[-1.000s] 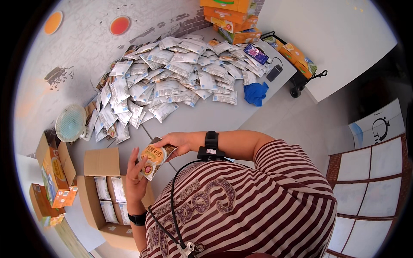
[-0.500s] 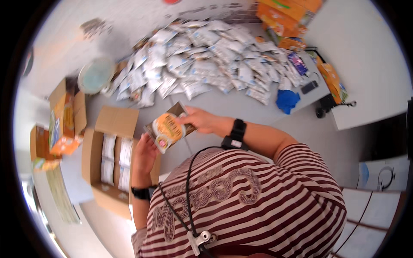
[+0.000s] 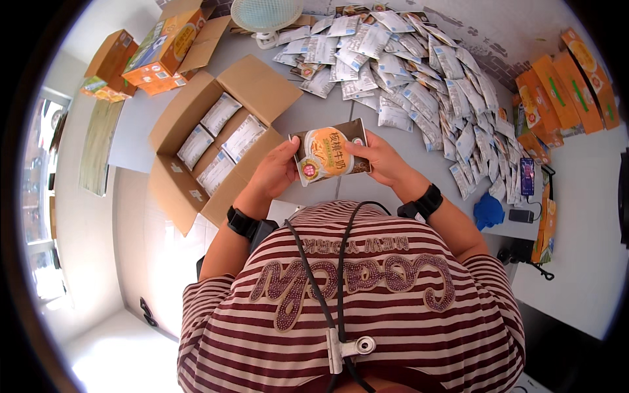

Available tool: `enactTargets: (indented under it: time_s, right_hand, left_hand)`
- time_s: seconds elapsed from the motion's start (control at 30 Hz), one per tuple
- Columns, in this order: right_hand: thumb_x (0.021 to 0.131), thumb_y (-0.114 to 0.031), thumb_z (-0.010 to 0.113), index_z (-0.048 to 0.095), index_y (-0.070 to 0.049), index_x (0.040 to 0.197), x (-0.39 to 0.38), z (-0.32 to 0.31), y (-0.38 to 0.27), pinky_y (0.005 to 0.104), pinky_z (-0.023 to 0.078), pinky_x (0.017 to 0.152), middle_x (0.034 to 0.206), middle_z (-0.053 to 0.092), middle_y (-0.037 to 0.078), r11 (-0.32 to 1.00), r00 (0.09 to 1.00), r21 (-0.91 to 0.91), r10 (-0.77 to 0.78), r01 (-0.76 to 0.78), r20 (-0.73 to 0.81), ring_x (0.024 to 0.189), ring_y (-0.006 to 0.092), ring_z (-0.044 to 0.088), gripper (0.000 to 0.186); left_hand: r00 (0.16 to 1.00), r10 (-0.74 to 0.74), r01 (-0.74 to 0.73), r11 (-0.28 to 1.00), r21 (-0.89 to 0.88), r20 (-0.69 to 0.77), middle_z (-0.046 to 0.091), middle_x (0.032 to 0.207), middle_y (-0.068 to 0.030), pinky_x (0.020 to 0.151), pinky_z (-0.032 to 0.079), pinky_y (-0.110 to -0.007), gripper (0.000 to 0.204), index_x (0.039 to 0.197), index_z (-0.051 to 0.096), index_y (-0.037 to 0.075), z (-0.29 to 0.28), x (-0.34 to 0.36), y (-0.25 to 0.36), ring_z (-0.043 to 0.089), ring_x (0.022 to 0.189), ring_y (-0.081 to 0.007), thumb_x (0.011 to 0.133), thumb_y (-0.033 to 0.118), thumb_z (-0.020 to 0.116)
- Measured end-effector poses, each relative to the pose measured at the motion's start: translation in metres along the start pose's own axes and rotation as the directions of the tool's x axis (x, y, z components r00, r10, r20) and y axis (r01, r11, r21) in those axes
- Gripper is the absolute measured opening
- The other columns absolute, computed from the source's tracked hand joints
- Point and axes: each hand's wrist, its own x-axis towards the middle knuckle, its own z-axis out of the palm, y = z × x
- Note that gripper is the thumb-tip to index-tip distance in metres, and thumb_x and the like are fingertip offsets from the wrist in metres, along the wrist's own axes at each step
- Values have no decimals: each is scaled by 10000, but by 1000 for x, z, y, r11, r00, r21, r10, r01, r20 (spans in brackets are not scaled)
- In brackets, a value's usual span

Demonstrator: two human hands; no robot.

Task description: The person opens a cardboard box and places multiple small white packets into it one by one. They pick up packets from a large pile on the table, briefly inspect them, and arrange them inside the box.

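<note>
Head view: one flat packet (image 3: 331, 154), dark brown with an orange panel, is occupying the centre of the frame, its printed front facing up and both hands holding it above a grey table (image 3: 314, 121). Left hand (image 3: 276, 169): closing on the packet's left edge, the thumb lying on top, the fingers partly hidden beneath. Right hand (image 3: 386, 160): pinching the right edge, the thumb pressing on the front, the other fingers passing mostly out of sight behind. One open cardboard box (image 3: 247, 167), left of centre, is standing just beside the left hand, its flaps spreading outward; four pale packets (image 3: 221, 114) are lying inside. One large heap of packets (image 3: 393, 72), mostly showing white backs, is covering the table from upper centre toward the right. One pale green fan (image 3: 267, 13) is standing at the top edge. Orange cartons are sitting upper left (image 3: 173, 42) and upper right (image 3: 563, 98). At right, one phone (image 3: 527, 177), one dark block (image 3: 521, 216) and one blue cloth (image 3: 488, 211) are lying near one another. A black strap (image 3: 242, 221) is circling the left wrist, another (image 3: 429, 200) the right.
</note>
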Motion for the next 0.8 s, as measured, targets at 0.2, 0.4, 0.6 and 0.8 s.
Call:
enactTargets:
  time_s: [0.2,0.4,0.6,0.8]
  right_hand:
    - [904,-149,498,448,-15,1165,6,3,-1,345,509,818,1090,553,71,990,990,-14,140,-139,9,972,162,568,297]
    - [911,-151,483,441,-50,1165,12,0,4,358,530,788,1073,559,53,968,972,-108,232,-227,32,960,163,576,276]
    - [915,-123,471,455,-49,1168,20,12,-6,368,524,803,1070,560,46,977,987,-206,80,-50,137,956,144,569,265]
    - [887,-19,470,542,-28,1141,28,34,-31,334,451,896,1193,529,94,822,928,-506,-72,263,366,1063,183,529,264]
  left_hand:
    - [998,62,-64,995,-80,-24,540,1132,-106,857,481,-337,398,1180,445,2,-14,-9,-4,558,1008,-198,958,322,362]
    - [992,63,-64,998,-12,-107,559,1104,-103,841,486,-360,476,1174,467,12,-25,-19,-4,574,990,-218,944,412,350]
    - [998,-62,60,993,-106,-21,547,1148,-155,824,500,-359,658,1230,428,14,-33,-26,6,577,999,-275,912,556,233]
    - [915,-199,290,929,-230,350,509,1164,-260,801,518,-422,653,1250,375,-53,-46,-27,6,571,1018,-337,928,499,244]
